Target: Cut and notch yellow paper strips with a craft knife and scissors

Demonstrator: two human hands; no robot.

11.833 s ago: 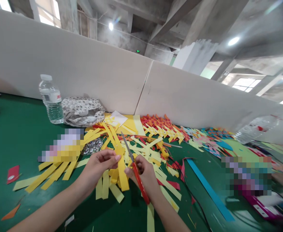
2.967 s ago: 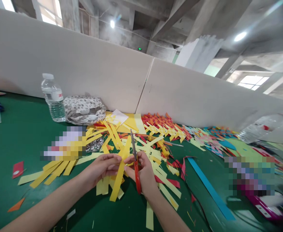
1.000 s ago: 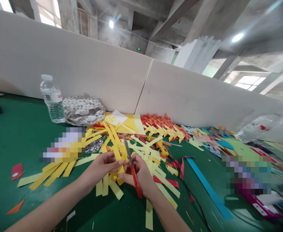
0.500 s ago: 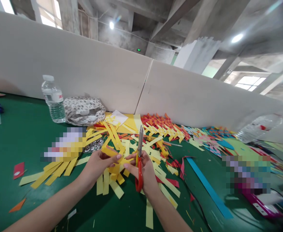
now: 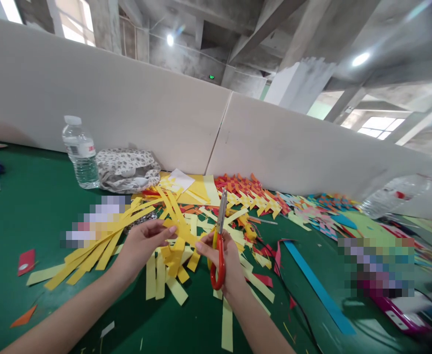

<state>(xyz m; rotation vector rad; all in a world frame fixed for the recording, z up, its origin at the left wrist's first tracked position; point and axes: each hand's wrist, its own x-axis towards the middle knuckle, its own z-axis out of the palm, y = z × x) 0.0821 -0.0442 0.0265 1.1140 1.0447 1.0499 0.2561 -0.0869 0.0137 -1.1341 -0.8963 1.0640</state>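
My left hand [image 5: 144, 243] pinches one end of a yellow paper strip [image 5: 181, 232], held above the heap. The strip's other end meets the thumb of my right hand [image 5: 223, 253]. That hand is also closed round a pair of scissors [image 5: 221, 236] with red and yellow handles, blades pointing up and away from me. Whether the blades are parted is hard to tell. Beneath both hands spreads a pile of pale and deep yellow paper strips [image 5: 160, 278]. A bundle of longer yellow strips [image 5: 101, 241] lies beside my left hand.
A water bottle [image 5: 79, 152] stands by a patterned cloth pouch [image 5: 127, 169] along the white partition [image 5: 145, 108]. Woven red and yellow paper [image 5: 252, 191] lies behind. Rightward are a blue strip [image 5: 317, 285], a black cable [image 5: 293, 295] and another bottle [image 5: 396, 194].
My hands have drawn apart, the left going left and the right slightly right with the scissors. The yellow strip between them now shows more of its length.
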